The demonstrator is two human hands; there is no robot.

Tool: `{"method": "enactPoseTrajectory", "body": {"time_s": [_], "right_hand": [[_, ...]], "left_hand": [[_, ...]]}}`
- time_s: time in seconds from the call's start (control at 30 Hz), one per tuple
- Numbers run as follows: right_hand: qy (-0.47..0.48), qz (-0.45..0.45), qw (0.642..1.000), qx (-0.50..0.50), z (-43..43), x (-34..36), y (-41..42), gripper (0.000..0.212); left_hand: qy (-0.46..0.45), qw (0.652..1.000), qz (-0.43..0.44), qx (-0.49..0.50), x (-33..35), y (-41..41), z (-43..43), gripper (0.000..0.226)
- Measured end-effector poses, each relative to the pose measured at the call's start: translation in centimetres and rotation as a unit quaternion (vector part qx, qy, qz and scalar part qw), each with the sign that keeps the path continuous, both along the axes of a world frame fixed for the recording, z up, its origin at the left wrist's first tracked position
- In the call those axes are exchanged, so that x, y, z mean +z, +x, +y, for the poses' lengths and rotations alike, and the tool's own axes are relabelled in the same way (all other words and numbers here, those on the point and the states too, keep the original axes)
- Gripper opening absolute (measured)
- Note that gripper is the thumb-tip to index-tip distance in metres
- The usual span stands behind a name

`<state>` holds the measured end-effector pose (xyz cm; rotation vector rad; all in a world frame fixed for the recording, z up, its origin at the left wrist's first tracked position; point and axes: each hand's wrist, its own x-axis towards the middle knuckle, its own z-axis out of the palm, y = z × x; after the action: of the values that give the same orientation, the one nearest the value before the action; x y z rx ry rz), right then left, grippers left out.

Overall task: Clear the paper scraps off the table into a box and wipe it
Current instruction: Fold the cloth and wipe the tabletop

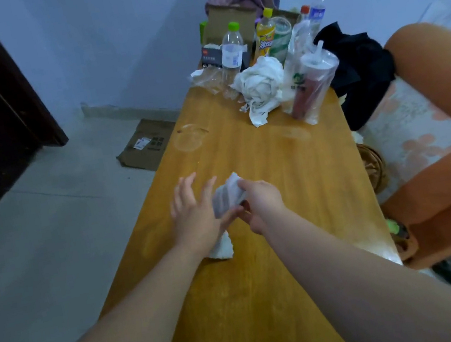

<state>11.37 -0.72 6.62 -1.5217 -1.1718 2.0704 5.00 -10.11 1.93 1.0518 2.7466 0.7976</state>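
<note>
A long wooden table (277, 252) runs away from me. Over its middle my right hand (260, 204) grips a crumpled white paper scrap (228, 195). My left hand (195, 209) is beside it with fingers spread, its thumb touching the scrap's lower edge. Under my left wrist a second white scrap (222, 248) lies on the table. A big wad of crumpled white paper (260, 86) sits at the far end. An open cardboard box (228, 24) stands at the far end behind the bottles.
Several bottles (231, 49) and plastic cups (314, 82) crowd the far end, with a black cloth (360, 68) at the right edge. An orange sofa (447, 101) lines the right side. A flattened cardboard (147, 144) lies on the floor to the left.
</note>
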Motion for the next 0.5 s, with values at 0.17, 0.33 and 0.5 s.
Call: {"method": "enactPoseTrajectory", "body": {"time_s": [0.17,0.33,0.5], "right_hand": [[0.205,-0.055,0.977,-0.018,0.2,3.9,-0.5,0.021],[0.19,0.013,0.981,-0.041,-0.8,7.8,-0.6,0.011],[-0.056,0.178,0.982,-0.044,-2.0,12.2,-1.4,0.043]], "left_hand": [[0.132,0.987,0.052,0.073,1.8,4.1,1.4,0.079],[0.144,0.982,0.072,0.098,3.2,6.6,3.0,0.062],[0.278,0.922,-0.132,0.236,4.0,5.9,3.6,0.061]]}}
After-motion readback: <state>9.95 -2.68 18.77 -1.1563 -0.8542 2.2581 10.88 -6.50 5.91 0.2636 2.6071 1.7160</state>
